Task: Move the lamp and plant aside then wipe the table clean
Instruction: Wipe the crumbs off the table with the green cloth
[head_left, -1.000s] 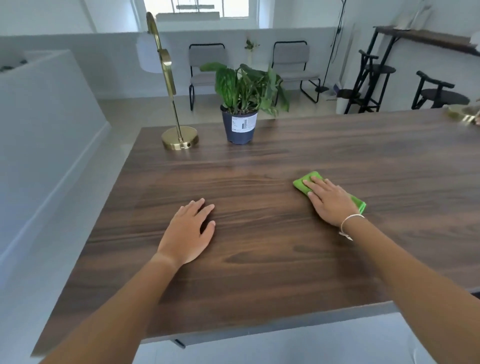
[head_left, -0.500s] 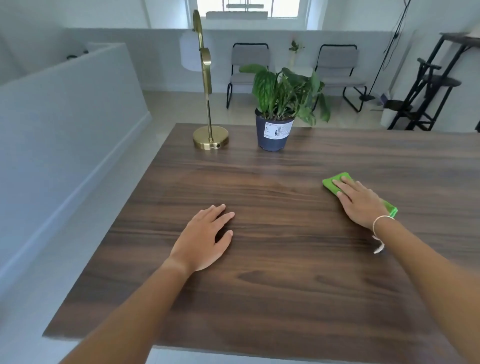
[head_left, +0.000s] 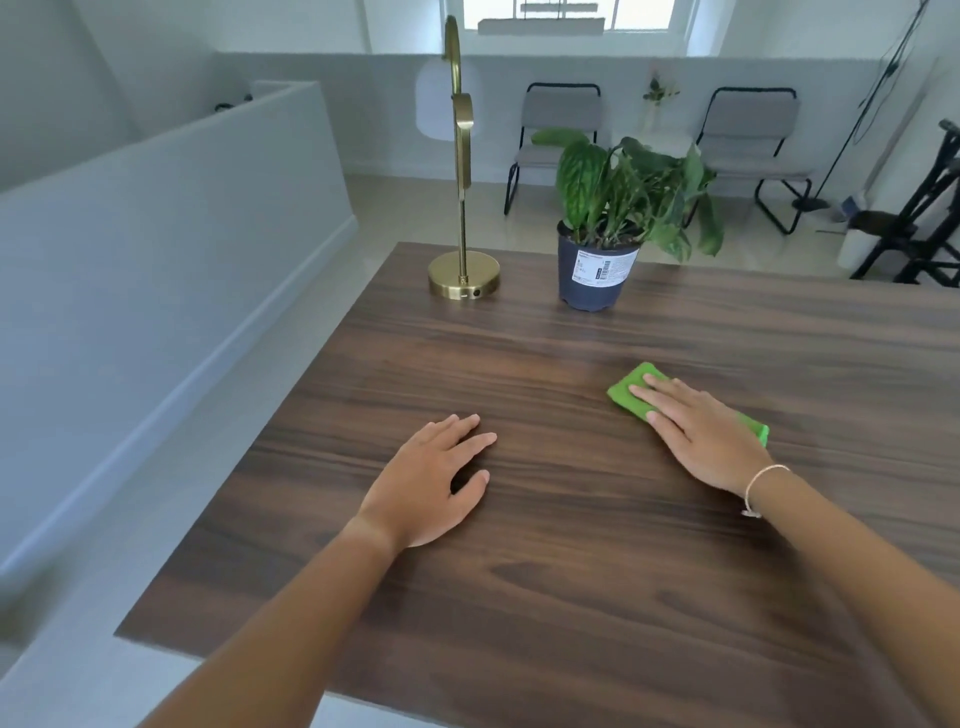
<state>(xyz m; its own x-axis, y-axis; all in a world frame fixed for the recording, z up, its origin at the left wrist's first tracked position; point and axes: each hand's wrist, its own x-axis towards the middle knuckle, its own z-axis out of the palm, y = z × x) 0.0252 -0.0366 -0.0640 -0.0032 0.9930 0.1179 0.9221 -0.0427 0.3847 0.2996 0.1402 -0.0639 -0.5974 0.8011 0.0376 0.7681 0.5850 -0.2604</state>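
A brass lamp (head_left: 462, 275) with a round base and a white shade stands at the far left corner of the dark wooden table (head_left: 571, 597). Right of it sits a leafy green plant (head_left: 597, 275) in a dark pot with a white label. My left hand (head_left: 431, 483) lies flat on the table, fingers apart, holding nothing. My right hand (head_left: 701, 431) presses flat on a green cloth (head_left: 631, 387), which shows past the fingertips and beside the wrist.
A low white partition wall (head_left: 171, 234) runs along the left of the table. Two grey chairs (head_left: 561, 124) stand by the far wall beyond the table. Black stools and a rack (head_left: 914, 228) are at the far right.
The view has swung left, so lamp and plant appear further right in the frame. Both hands stay flat on the table, the right one still on the cloth.
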